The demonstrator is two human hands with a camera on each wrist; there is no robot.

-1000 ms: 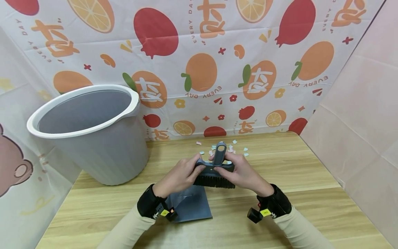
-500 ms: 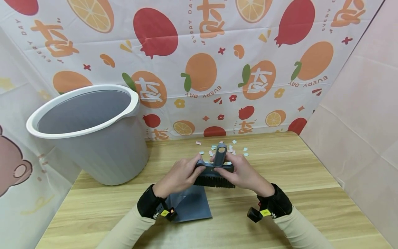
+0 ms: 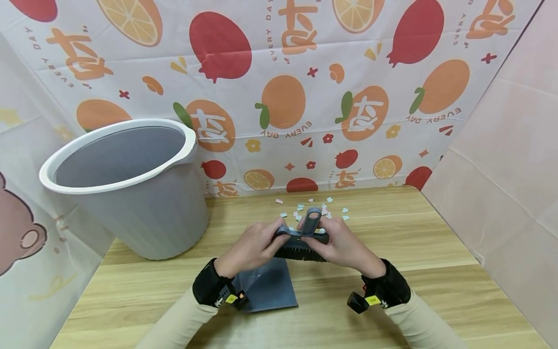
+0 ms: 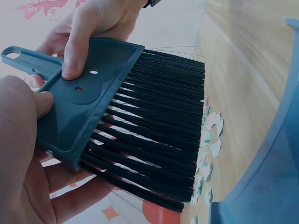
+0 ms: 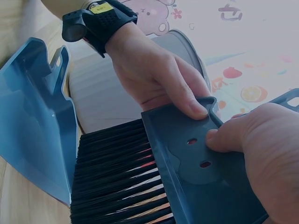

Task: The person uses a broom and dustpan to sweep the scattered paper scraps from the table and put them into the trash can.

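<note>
Both hands hold a dark blue-grey hand brush (image 3: 301,253) with black bristles, above the table. My left hand (image 3: 253,245) pinches one end of its head, thumb on the near face. At the other end my right hand (image 3: 342,242) grips the head beside the handle, its thumb also on the flat face. The short looped handle (image 3: 312,220) points up and away, bristles facing down toward me. Below and left of the brush a blue-grey dustpan (image 3: 272,288) lies on the table, partly hidden under my left hand and wrist. In the right wrist view the dustpan (image 5: 35,126) stands beside the bristles.
Several small pink, white and pale green paper scraps (image 3: 300,208) lie on the wooden table (image 3: 418,271) behind the brush. A large grey bin (image 3: 152,218) with a white rim stands at the back left. A fruit-print cloth (image 3: 279,160) hangs along the table's far edge.
The brush has tilted in my hands: its handle loop sits lower and slightly right, and less of the bristles shows. Both hands keep their hold in nearly the same place.
</note>
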